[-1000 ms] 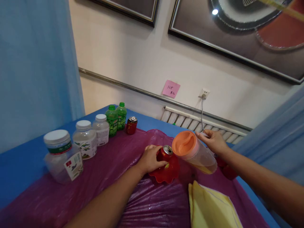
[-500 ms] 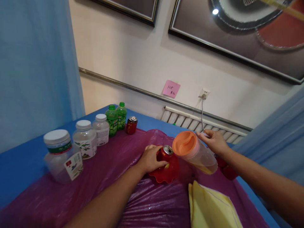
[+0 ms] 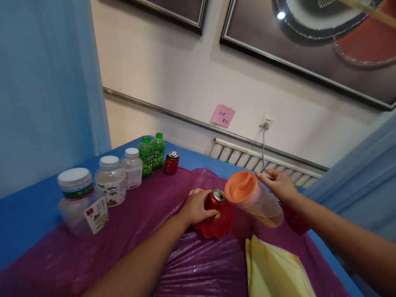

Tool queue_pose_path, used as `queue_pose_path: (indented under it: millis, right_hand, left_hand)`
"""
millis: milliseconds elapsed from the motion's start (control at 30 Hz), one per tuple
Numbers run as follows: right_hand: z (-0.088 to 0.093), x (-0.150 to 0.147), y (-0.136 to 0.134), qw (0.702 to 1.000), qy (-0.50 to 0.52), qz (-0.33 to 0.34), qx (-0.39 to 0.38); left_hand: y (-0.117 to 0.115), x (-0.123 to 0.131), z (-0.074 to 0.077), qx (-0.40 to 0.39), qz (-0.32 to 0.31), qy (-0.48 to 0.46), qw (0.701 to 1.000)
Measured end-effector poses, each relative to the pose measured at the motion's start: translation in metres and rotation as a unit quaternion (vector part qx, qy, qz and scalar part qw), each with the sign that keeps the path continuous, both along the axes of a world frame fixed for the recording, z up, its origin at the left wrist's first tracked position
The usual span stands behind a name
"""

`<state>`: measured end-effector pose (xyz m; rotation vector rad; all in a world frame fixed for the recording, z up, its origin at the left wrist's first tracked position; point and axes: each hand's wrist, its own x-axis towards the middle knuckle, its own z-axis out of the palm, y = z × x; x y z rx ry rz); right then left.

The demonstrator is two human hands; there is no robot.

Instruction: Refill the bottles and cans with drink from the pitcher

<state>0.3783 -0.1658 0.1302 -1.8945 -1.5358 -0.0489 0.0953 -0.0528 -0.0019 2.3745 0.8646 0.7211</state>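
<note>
My left hand [image 3: 196,207] is wrapped round a red drink can [image 3: 216,200] that stands in a red scalloped dish [image 3: 218,224] on the purple plastic sheet [image 3: 148,231]. The can's top is open. My right hand [image 3: 278,184] grips the handle side of a clear pitcher with an orange lid [image 3: 252,198], tilted toward the can with its lid close to the can's top. A little yellowish liquid lies in the pitcher's lower side.
Three clear white-lidded jars [image 3: 109,185] line the left of the blue table [image 3: 24,218], then two green bottles [image 3: 151,152] and another red can [image 3: 171,162]. A yellow cloth [image 3: 275,270] lies at the front. Red things [image 3: 293,220] sit behind the pitcher. Blue curtains hang on both sides.
</note>
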Motion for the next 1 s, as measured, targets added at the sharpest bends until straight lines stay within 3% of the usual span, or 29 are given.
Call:
queue_pose_path:
  millis: [1000]
  right_hand:
    - [-0.0025,0.0,-0.0003,1.0,-0.001,0.001,-0.01]
  left_hand:
    - [-0.001,-0.0002,0.002,-0.008,-0.003,0.012,1.0]
